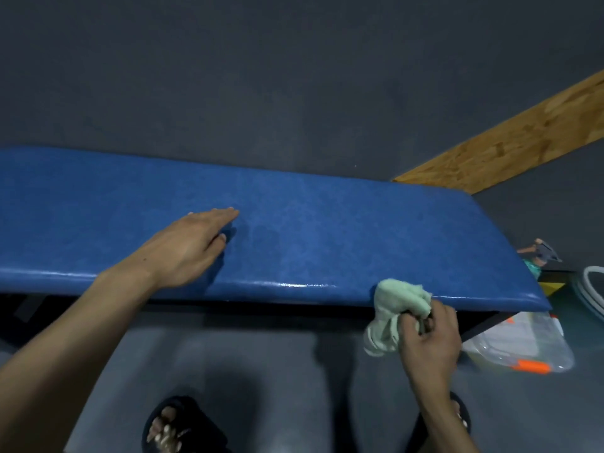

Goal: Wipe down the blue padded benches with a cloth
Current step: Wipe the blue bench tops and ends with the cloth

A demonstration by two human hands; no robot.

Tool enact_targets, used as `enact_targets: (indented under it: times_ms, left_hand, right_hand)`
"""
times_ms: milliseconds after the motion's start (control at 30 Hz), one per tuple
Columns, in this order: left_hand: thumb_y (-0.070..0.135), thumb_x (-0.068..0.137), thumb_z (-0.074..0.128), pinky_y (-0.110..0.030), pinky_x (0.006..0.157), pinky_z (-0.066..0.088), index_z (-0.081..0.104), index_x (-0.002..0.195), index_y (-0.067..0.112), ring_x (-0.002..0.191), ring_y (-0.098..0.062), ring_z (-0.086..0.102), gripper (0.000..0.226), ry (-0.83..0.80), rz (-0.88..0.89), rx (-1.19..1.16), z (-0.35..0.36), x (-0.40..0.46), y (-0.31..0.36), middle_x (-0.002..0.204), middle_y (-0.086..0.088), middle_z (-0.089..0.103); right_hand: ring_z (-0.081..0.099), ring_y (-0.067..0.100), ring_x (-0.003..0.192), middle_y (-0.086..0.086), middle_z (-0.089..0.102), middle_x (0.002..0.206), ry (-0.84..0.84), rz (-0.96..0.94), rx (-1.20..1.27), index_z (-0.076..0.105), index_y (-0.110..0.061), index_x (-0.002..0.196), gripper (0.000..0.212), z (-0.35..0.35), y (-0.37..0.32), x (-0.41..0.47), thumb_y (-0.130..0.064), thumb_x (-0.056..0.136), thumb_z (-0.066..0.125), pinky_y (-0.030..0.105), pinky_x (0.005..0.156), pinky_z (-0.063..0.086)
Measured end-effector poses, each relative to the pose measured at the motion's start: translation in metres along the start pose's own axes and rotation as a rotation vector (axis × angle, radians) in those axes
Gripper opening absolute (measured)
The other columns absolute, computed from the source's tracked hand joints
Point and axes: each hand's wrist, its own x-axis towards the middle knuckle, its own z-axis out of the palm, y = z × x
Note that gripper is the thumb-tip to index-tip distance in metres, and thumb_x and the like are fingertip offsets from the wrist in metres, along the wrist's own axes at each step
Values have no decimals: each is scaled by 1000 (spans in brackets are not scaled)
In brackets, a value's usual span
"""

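Blue padded bench cut off at left edge; clear plastic container partly hidden beneath its right end; right hand's fingertips buried in bunched cloth

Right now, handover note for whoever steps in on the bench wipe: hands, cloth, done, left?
Left hand: open, fingers straight, resting flat on top of the bench, left of its middle.
Right hand: grip closed on the bunched green cloth, which is pressed on the bench's near front edge, toward its right end.
Done: can't say how much. The near edge shines, possibly wet; the top shows faint smears.
Left: I'd finish the front edge and right end, then do the top if unwiped.
Nearby: clear tub with orange clips on the floor under the right end; spray bottle just beyond that end.
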Motion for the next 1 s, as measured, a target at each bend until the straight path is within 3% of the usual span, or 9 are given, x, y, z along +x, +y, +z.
enact_targets:
  times_ms: [133, 233, 333, 467, 633, 767, 867, 933, 1000]
  left_hand:
    - [35, 90, 28, -39, 122, 24, 36, 152, 14, 146, -21, 34, 66, 7, 44, -19, 2, 5, -1, 157, -3, 37]
    - [35, 89, 28, -37, 122, 23, 35, 152, 14, 146, -21, 33, 66, 1, 52, -14, 4, 6, 0, 158, -3, 36]
    - [36, 89, 27, -39, 122, 23, 33, 153, 16, 147, -20, 31, 67, -14, 60, -11, 6, 7, -2, 159, -2, 34]
    - [36, 89, 27, -41, 122, 22, 33, 153, 16, 148, -19, 29, 67, -22, 70, -13, 7, 8, 0, 159, -2, 34]
    - [36, 88, 27, -43, 122, 22, 33, 153, 17, 148, -19, 29, 68, -27, 68, -22, 6, 5, 3, 159, -1, 33]
    - [37, 88, 26, -43, 122, 22, 32, 154, 18, 149, -18, 27, 69, -19, 61, -18, 3, 2, 3, 160, 0, 32]
    - [37, 88, 25, -41, 123, 20, 31, 154, 18, 150, -16, 25, 69, -17, 60, -16, 2, 1, 5, 161, 0, 31]
    - [37, 88, 25, -40, 123, 19, 31, 154, 18, 150, -15, 23, 69, -23, 51, -23, 2, 1, 7, 161, 1, 30]
    - [36, 88, 25, -41, 123, 20, 32, 153, 17, 150, -16, 24, 69, -18, 54, -28, 2, 1, 8, 160, 0, 31]
  right_hand:
    - [57, 34, 84, 10, 58, 92, 162, 85, 10, 57, -18, 95, 22, -17, -1, 15, -30, 77, 53, 47, 80, 48]
    - [55, 33, 92, 12, 57, 100, 153, 14, -67, 56, -11, 102, 26, -21, -12, 20, -23, 80, 53, 38, 84, 42]
    - [52, 19, 88, -2, 51, 105, -2, -130, -115, 51, -19, 99, 21, -1, -32, 7, -16, 81, 62, 26, 75, 35]
    - [57, 22, 75, -5, 46, 112, -137, -239, -217, 50, -20, 92, 32, 19, -43, -9, -14, 73, 75, 32, 66, 46]
    - [58, 31, 87, 4, 45, 112, -47, -62, -166, 52, -13, 96, 34, 17, -19, -23, -11, 73, 77, 29, 71, 42]
    - [47, 12, 80, 8, 42, 108, -58, -82, 26, 54, -6, 99, 35, 58, -51, -58, -11, 68, 72, 11, 74, 35]
    - [45, -7, 79, 1, 39, 108, -212, -152, 124, 56, -8, 98, 37, 90, -86, -88, -3, 69, 78, -3, 75, 32]
    - [46, -14, 83, -2, 38, 106, -283, -175, 157, 56, -12, 96, 34, 98, -95, -96, -4, 71, 78, -4, 74, 32]
    - [48, -10, 81, -3, 41, 103, -289, -198, 169, 56, -15, 93, 28, 90, -91, -90, -16, 73, 75, 0, 72, 36]
